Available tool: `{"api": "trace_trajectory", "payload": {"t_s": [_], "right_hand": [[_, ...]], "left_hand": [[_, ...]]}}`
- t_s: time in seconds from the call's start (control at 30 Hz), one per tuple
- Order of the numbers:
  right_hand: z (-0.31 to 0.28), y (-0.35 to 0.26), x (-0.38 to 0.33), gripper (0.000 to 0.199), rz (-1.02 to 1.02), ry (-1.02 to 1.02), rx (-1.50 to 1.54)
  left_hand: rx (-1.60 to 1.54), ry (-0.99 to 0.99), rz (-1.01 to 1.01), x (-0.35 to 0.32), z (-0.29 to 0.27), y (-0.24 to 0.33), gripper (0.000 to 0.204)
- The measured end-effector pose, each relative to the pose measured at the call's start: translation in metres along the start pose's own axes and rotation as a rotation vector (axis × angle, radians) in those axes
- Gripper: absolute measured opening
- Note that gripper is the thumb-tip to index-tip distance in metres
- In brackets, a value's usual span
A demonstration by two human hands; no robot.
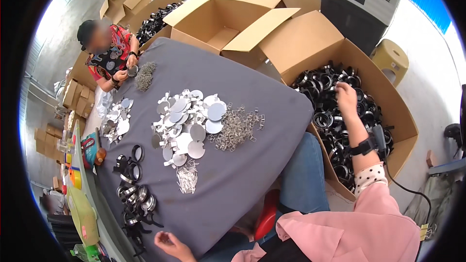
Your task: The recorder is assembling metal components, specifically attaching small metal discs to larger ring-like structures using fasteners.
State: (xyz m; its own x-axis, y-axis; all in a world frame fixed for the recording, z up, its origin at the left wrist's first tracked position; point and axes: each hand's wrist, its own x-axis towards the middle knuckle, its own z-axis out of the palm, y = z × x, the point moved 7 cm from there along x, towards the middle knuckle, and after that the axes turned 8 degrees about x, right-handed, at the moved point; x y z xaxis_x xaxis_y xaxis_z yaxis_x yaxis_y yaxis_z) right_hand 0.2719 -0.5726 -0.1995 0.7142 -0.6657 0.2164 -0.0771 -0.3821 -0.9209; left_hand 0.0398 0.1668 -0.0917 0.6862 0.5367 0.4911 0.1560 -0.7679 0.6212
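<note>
My right hand (346,99) is above the large cardboard box (405,131) on the right, its fingers loosely apart and nothing visible in them. Beneath it the box holds a heap of black and silver ring-shaped parts (323,120). At the table's near edge my left hand (174,247) is turned palm up with curled fingers; something small and dark seems to lie in them, too small to name. Close to it lies a row of similar black-banded metal rings (141,194). Flat silver discs with tabs (182,116) are piled mid-table, beside small wire clips (235,128) and thin white pins (187,178).
Across the grey-covered table (213,204), a co-worker (114,53) handles a round part near another clip pile (144,76). An open cardboard box (194,39) stands behind the table. A beige stool (392,60) and a grey machine (361,5) are beyond the right box.
</note>
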Motion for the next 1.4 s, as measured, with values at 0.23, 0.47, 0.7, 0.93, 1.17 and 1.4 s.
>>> {"api": "trace_trajectory", "payload": {"t_s": [0.23,0.47,0.7,0.93,1.17,1.4], "right_hand": [[0.027,0.104,-0.014,0.047,0.086,-0.342,-0.515],[0.015,-0.040,-0.023,0.012,-0.481,-0.176,-0.348],[0.011,-0.277,-0.172,0.015,-1.070,-0.255,-0.038],[0.074,-0.337,-0.342,0.021,-1.611,-0.902,0.665],[0.163,-0.304,-0.356,0.021,-1.138,-1.147,0.471],[0.192,-0.250,-0.349,0.048,-0.852,-1.251,0.072]], "left_hand": [[-0.070,-0.314,0.369,-0.022,0.069,0.099,0.035],[-0.060,-0.345,0.338,-0.052,0.060,0.110,0.030],[-0.788,-0.856,-0.132,-0.062,0.115,0.177,0.052],[-1.348,-1.177,-0.655,-0.062,0.117,0.209,0.068],[-1.135,-0.661,-0.612,-0.048,0.072,0.102,0.039],[-0.606,-0.580,-0.365,-0.068,0.077,0.064,0.036]]}}
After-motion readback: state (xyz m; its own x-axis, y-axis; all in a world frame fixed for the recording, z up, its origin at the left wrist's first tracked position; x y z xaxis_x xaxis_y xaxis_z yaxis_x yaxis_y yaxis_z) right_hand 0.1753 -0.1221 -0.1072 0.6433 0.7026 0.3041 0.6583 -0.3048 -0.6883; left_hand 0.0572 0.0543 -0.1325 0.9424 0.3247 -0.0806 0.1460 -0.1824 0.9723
